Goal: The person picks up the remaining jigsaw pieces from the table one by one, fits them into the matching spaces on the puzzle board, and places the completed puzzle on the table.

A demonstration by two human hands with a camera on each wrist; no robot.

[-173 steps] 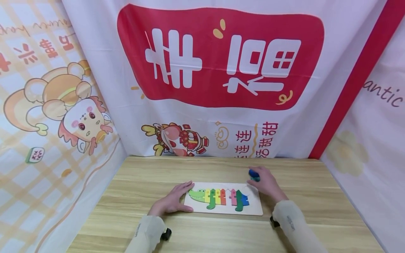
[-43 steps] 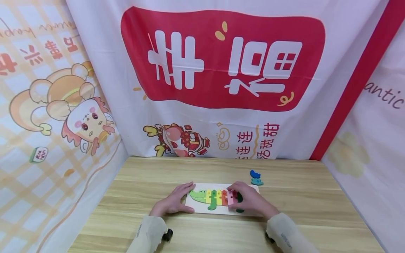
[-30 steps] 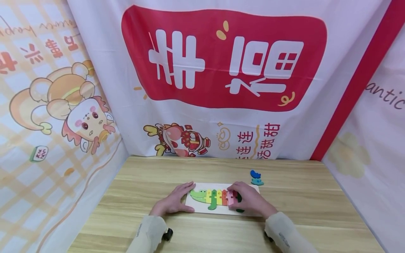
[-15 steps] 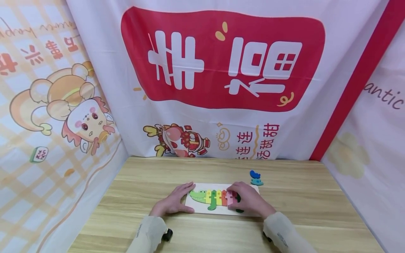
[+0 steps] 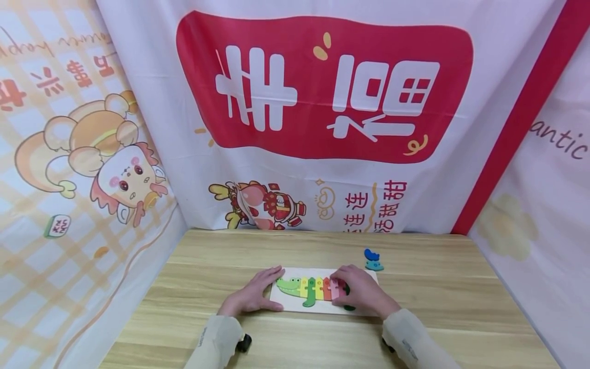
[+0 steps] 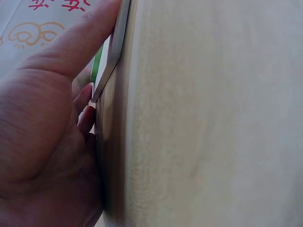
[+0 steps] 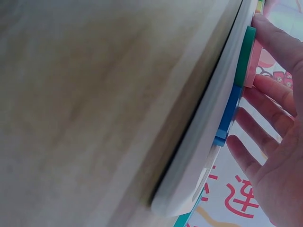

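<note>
A white wooden crocodile puzzle board (image 5: pixel 295 306) lies on the table, with a green head piece (image 5: pixel 289 285) and several coloured body pieces in it. My left hand (image 5: pixel 251 292) holds the board's left end, thumb along the near edge and fingers at the far corner. Over the right part of the crocodile, my right hand (image 5: pixel 364 289) pinches a pink puzzle piece (image 7: pixel 255 59) between thumb and fingertips. In the right wrist view the pink piece stands higher than the green piece (image 7: pixel 245 56) and a blue piece (image 7: pixel 228 116). The right hand hides the tail in the head view.
A dark blue piece (image 5: pixel 371 254) and a light blue piece (image 5: pixel 375 265) lie loose beyond the board's far right corner. Wood-grain table (image 5: pixel 295 338) surrounds the board. Printed cloths (image 5: pixel 322 195) hang behind and at both sides.
My right hand has moved from the loose blue pieces to the pink part of the board. A pink piece now fills the gap beside the orange one. Lately the hands hardly move.
</note>
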